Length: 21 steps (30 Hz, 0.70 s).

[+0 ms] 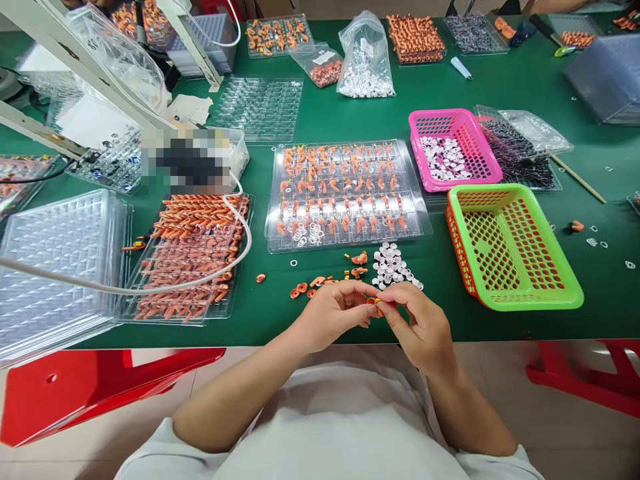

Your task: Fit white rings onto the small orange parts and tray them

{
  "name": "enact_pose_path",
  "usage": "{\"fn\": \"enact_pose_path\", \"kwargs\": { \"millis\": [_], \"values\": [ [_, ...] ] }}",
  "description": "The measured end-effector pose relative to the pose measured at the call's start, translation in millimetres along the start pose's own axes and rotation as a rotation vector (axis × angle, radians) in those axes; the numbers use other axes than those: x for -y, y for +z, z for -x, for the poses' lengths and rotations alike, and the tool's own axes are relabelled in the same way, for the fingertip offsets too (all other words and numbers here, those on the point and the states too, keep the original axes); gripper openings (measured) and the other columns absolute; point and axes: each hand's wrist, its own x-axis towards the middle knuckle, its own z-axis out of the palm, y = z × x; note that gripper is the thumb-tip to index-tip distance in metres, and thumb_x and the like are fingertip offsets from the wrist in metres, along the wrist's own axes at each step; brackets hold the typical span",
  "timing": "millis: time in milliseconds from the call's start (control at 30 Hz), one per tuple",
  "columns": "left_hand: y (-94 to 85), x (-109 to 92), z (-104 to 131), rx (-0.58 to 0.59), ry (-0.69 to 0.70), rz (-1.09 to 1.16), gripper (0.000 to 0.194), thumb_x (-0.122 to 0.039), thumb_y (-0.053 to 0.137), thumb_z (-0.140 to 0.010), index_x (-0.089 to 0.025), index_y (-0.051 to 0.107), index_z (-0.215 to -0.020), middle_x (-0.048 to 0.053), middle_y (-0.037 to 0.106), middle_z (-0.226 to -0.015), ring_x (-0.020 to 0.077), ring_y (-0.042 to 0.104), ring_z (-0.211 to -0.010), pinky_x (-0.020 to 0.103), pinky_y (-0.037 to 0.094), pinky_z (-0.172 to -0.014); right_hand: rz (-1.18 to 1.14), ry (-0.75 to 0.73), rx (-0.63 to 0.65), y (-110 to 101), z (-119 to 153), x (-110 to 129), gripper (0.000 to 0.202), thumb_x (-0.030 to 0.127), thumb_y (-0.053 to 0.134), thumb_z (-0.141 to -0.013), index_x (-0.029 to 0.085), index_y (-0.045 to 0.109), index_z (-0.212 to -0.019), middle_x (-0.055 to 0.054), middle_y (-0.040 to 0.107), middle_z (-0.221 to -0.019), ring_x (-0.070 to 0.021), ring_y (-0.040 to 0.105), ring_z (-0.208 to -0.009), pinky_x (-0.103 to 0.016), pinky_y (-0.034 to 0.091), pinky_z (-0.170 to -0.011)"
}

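My left hand [333,315] and my right hand [423,328] meet at the table's front edge. Between their fingertips is a small orange part [373,302] with a bit of yellow on it, pinched from both sides. Just beyond my right hand lies a pile of white discs [393,265]. Loose orange pieces [359,258] and orange rings [295,293] lie beyond my left hand. Farther back, a clear tray [420,223] holds rows of orange parts, with thin white rings in its front left compartments.
A green basket [550,298] and a pink basket [423,175] with white discs stand right. On the left are a tray of orange parts [190,273], stacked clear trays [60,260] and a white cable [200,285]. Bags [364,60] and trays line the back.
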Motion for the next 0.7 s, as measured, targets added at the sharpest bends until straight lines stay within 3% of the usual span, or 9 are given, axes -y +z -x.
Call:
{"fn": "enact_pose_path", "kwargs": {
  "millis": [200,533,700],
  "values": [
    [-5.7,0.1,-1.8,0.047,0.0,0.053,0.022,-0.028,0.075,-0.078,-0.016,0.075,-0.096,0.005,0.076,-0.083,0.014,0.068,-0.07,0.028,0.058,-0.071,0.095,-0.066,-0.019,-3.1,-1.1,-1.7,0.022,0.009,0.056,-0.091,0.024,0.06,-0.106,-0.003,0.065,-0.092,-0.0165,0.062,-0.083,-0.03,0.052,-0.07],
    [10.7,8.7,0.4,-0.199,0.105,0.054,0.024,-0.03,0.076,-0.076,-0.016,0.075,-0.096,0.007,0.078,-0.091,0.0225,0.073,-0.088,0.035,0.059,-0.083,0.18,-0.014,-0.136,11.9,3.4,8.9,0.018,0.011,0.055,-0.09,0.024,0.06,-0.101,-0.005,0.066,-0.091,-0.0172,0.063,-0.077,-0.03,0.054,-0.064],
    [9.9,9.1,1.0,-0.194,0.132,0.086,0.025,-0.033,0.074,-0.077,-0.017,0.076,-0.096,0.007,0.078,-0.098,0.0242,0.072,-0.093,0.036,0.058,-0.085,0.176,-0.022,-0.179,22.1,11.6,6.3,0.021,0.01,0.055,-0.091,0.025,0.061,-0.105,-0.006,0.064,-0.093,-0.0185,0.063,-0.083,-0.031,0.054,-0.065]
  ]
}}
